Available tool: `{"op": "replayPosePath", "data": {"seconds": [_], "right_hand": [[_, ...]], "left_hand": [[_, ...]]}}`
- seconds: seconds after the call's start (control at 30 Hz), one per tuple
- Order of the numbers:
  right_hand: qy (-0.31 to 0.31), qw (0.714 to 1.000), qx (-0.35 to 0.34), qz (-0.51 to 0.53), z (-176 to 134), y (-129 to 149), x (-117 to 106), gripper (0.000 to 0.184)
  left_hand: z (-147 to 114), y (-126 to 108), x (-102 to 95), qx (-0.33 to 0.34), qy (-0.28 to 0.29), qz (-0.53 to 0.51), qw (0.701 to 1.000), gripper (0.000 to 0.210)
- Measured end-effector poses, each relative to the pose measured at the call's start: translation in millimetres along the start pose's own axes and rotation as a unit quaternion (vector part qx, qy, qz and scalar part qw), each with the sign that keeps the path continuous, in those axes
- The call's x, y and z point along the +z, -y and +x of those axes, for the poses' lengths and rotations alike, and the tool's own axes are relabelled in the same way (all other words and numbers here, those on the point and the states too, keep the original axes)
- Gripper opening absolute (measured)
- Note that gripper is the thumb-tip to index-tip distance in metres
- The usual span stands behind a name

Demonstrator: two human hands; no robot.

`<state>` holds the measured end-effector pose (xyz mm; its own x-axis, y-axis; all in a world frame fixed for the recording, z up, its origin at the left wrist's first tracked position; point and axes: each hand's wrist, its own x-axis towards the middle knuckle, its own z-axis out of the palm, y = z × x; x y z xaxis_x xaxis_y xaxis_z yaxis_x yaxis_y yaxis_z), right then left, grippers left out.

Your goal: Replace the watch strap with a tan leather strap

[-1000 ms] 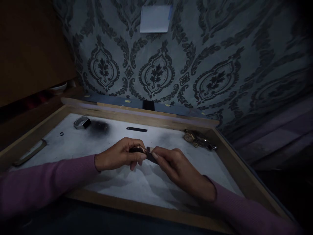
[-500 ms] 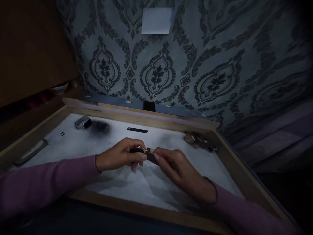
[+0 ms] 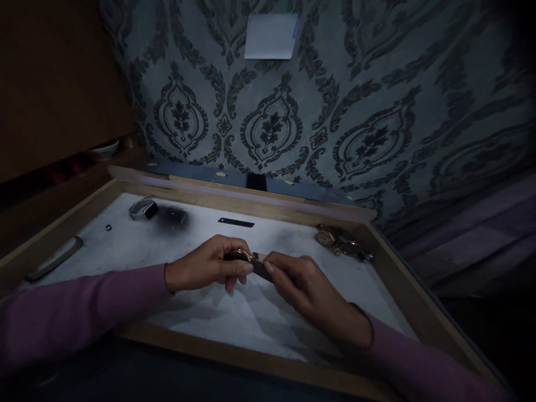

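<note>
Over the middle of the white-bottomed tray, my left hand [image 3: 213, 262] is closed around a wristwatch [image 3: 239, 254] with a dark face and a gold-toned case, tilted so that only its edge shows. My right hand [image 3: 301, 282] pinches the dark, flat watch strap [image 3: 262, 270] between thumb and fingers, just right of the case. Part of the strap is hidden by the fingers, and in the dim light I cannot tell how it joins the case. The two hands are close together, fingertips almost meeting.
The wooden tray [image 3: 234, 360] has raised walls. Inside lie a smartwatch [image 3: 144, 210], a small black ring [image 3: 108, 227], a curved strap-like piece [image 3: 56, 259], a flat black strip [image 3: 235, 222] and a pile of gold-toned watches [image 3: 341, 243]. A patterned wall [image 3: 272, 128] stands behind.
Both hands hold nearly the same pose on the watch and strap. The whole view has shifted very slightly; nothing in the tray has moved.
</note>
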<state>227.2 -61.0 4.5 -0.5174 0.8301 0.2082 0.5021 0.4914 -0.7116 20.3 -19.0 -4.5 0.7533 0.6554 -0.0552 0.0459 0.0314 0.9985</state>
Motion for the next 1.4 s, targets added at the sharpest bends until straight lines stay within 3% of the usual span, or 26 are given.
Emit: {"op": "replayPosePath", "data": {"seconds": [0.63, 0.87, 1.13, 1.4], "right_hand": [[0.030, 1.000, -0.002, -0.005, 0.8, -3.7, -0.6, 0.038], [0.021, 0.991, -0.027, -0.128, -4.8, -4.0, 5.6, 0.025], [0.070, 0.997, -0.022, 0.034, 3.9, -11.3, -2.0, 0.036], [0.010, 0.995, 0.008, -0.098, -1.1, -2.5, 7.0, 0.029]], "left_hand": [[0.2, 1.6, -0.7, 0.003, 0.017, 0.011, 1.000, 0.022], [-2.2, 3.6, 1.1, 0.019, 0.005, 0.069, 0.997, 0.019], [-0.8, 5.5, 1.1, -0.034, 0.020, 0.007, 0.999, 0.026], [0.1, 4.4, 1.4, -0.001, -0.005, 0.057, 0.998, 0.019]]}}
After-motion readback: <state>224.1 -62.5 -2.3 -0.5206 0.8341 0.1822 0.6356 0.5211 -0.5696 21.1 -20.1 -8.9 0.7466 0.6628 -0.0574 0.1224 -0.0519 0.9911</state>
